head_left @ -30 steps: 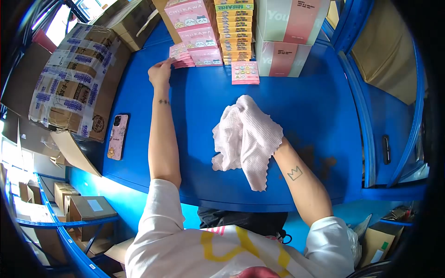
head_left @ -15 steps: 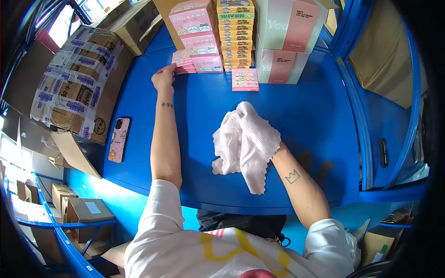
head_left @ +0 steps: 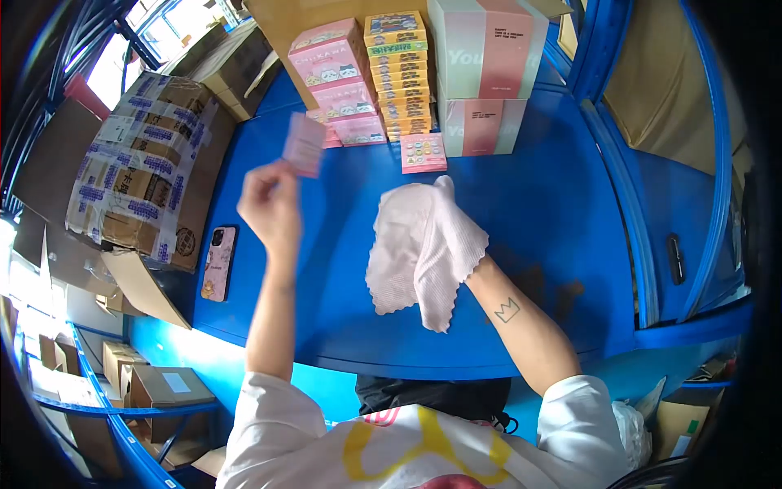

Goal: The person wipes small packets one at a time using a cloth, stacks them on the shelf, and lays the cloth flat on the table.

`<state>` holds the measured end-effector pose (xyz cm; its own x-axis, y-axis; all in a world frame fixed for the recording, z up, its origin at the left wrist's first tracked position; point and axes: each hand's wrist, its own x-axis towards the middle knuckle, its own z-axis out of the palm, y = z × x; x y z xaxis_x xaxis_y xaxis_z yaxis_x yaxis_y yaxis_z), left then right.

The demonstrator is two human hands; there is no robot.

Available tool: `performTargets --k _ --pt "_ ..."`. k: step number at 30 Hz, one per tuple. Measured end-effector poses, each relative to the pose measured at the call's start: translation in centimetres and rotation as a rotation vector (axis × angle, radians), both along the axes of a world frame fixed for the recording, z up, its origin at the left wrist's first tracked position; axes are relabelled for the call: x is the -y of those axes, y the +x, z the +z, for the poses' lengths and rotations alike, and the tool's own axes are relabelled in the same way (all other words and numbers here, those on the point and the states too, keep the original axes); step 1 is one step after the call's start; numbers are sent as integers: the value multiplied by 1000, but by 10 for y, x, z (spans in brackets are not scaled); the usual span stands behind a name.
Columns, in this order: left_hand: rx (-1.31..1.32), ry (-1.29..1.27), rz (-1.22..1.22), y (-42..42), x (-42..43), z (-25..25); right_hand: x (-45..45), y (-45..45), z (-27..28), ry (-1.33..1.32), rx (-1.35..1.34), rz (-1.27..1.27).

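Note:
Raised over the left part of the table, my left hand [head_left: 273, 204] is closed on a flat pink packet [head_left: 305, 145], blurred by motion. My right hand is covered by a pale pink waffle-weave cloth [head_left: 411, 244]; it carries the cloth, which drapes over it with ruffled edges hanging down, and its fingers are hidden. Behind the cloth lies a pink packet [head_left: 423, 153] printed with small round characters. A low pile of pink packets [head_left: 331, 137] shows partly behind the held one, beside stacked pink Chiikawa boxes [head_left: 332, 65].
Yellow boxes [head_left: 399, 81] form a tall stack at the back, beside two green-and-pink gift boxes [head_left: 481, 126]. At left are a phone [head_left: 218, 265] and a taped carton [head_left: 134, 179]. A blue frame [head_left: 619, 220] bounds the right side of the blue table [head_left: 342, 326].
My left hand has come back toward me from the pile of pink packets and has lifted one packet off it. The cloth on my right hand has shifted slightly left.

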<state>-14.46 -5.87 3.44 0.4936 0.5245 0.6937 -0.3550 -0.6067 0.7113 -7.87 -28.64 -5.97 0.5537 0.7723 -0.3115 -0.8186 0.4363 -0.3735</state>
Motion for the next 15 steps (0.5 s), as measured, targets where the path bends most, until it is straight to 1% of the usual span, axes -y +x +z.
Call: performTargets --k 1,3,4,5,6,7,9,10,13,14,15 --pt "-16 162 -29 -18 34 1 -2 -6 0 34 126 -63" --pt "-28 541 -211 -38 83 -15 -1 -18 1 88 384 -196" --pt "-138 584 -351 -45 103 -24 2 -21 0 109 516 -266" --pt "-191 685 -431 -44 113 -26 4 -21 -5 99 515 -275" --pt "-243 788 -513 -42 120 -27 6 -18 -15 103 425 -254" --pt "-239 786 -527 -36 120 -32 6 -14 -23 111 336 -232" --pt "-173 870 -618 -20 116 -43 7 -7 -39 134 157 -193" --pt "-168 872 -633 -17 116 -42 10 -10 -32 133 157 -208" --pt "-254 937 -538 -11 109 -43 16 -36 27 -185 475 -261" --pt "-291 951 -494 -12 107 -46 16 -41 33 -296 576 -258" --pt "-306 943 -490 -12 104 -48 14 -42 28 -297 567 -244"
